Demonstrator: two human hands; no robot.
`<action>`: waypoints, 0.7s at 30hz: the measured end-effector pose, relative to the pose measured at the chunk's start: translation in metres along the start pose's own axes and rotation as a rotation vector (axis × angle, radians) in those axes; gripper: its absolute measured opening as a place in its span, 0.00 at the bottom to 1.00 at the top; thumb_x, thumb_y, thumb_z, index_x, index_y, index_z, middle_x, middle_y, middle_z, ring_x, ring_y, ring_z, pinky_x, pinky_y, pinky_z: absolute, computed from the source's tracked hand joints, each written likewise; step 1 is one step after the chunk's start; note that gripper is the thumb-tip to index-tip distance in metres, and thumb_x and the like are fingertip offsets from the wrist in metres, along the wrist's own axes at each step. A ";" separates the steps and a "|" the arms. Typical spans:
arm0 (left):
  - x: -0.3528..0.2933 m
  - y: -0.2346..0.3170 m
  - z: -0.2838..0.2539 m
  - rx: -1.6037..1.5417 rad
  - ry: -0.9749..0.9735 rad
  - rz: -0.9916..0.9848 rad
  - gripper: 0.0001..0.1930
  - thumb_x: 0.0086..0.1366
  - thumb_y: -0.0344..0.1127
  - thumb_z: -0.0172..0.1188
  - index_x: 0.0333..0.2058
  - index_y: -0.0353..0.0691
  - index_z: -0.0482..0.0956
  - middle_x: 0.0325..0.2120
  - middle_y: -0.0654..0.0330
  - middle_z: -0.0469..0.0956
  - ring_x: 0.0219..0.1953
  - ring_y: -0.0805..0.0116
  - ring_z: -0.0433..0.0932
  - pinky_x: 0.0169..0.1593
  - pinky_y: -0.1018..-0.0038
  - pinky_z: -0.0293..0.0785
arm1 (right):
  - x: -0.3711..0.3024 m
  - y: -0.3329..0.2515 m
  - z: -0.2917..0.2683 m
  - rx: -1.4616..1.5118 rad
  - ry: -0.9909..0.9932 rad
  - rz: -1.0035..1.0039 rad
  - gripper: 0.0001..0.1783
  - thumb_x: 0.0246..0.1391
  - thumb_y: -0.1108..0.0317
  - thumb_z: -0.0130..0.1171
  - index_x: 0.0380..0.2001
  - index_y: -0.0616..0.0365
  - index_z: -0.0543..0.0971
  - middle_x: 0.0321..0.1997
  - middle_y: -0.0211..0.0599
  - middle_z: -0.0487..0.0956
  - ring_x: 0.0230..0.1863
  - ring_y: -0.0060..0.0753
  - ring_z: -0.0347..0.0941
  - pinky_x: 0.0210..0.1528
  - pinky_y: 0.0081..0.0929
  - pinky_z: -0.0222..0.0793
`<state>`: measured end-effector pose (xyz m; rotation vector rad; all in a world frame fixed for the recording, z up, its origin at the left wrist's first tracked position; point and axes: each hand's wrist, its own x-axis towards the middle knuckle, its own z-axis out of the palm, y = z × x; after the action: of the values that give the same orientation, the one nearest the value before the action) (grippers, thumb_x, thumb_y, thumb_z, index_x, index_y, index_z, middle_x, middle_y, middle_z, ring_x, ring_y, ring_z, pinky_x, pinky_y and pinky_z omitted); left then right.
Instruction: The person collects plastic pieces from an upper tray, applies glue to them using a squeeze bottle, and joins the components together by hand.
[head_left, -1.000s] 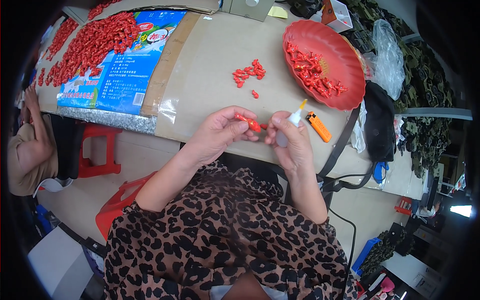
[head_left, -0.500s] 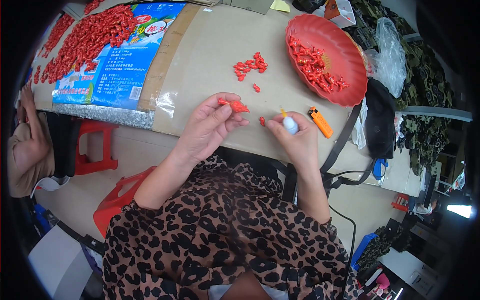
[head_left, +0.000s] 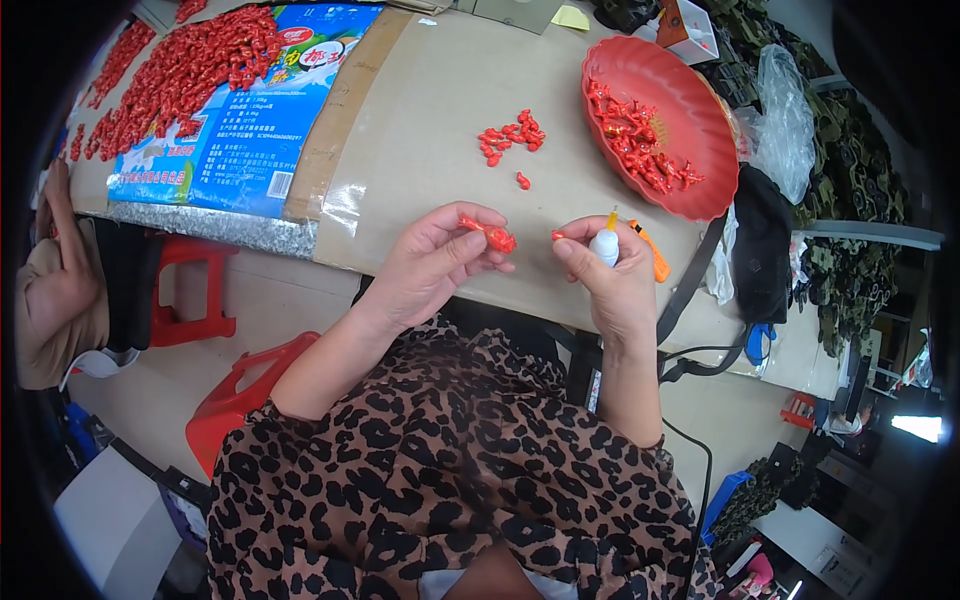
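A small glossy red plastic piece point(head_left: 492, 234), elongated and knobbly, sits pinched between the thumb and fingertips of the left hand point(head_left: 432, 262), lying roughly level above the near edge of the table. A small white plastic squeeze bottle with a yellow pointed nozzle point(head_left: 605, 243) stands nearly upright in the right hand point(head_left: 610, 280), nozzle up, its body mostly wrapped by the fingers. A second tiny red plastic bit point(head_left: 558, 236) shows at the right thumb tip, just beside the bottle and a little apart from the first piece
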<state>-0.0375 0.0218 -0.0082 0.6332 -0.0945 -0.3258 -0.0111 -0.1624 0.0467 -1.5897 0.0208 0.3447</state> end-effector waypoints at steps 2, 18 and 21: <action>-0.001 -0.001 0.001 0.055 -0.018 -0.011 0.11 0.60 0.31 0.47 0.40 0.34 0.66 0.33 0.59 0.70 0.36 0.73 0.71 0.44 0.71 0.70 | -0.001 0.000 0.006 0.111 -0.058 -0.032 0.07 0.42 0.76 0.58 0.28 0.63 0.75 0.25 0.29 0.75 0.23 0.13 0.66 0.26 0.10 0.61; 0.000 -0.005 0.003 0.335 -0.034 0.043 0.10 0.60 0.29 0.47 0.39 0.33 0.68 0.33 0.59 0.72 0.37 0.73 0.72 0.44 0.77 0.68 | -0.006 0.014 0.011 0.230 -0.096 -0.001 0.05 0.42 0.74 0.59 0.25 0.63 0.75 0.22 0.29 0.74 0.22 0.13 0.66 0.25 0.10 0.60; 0.000 -0.005 0.004 0.350 -0.025 0.044 0.09 0.59 0.28 0.47 0.39 0.33 0.67 0.35 0.57 0.68 0.37 0.68 0.72 0.43 0.73 0.68 | -0.006 0.018 0.015 0.297 -0.081 -0.018 0.05 0.43 0.73 0.59 0.24 0.63 0.74 0.21 0.29 0.73 0.22 0.13 0.65 0.24 0.10 0.59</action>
<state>-0.0397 0.0163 -0.0081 0.9727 -0.1920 -0.2771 -0.0240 -0.1501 0.0308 -1.2805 -0.0046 0.3729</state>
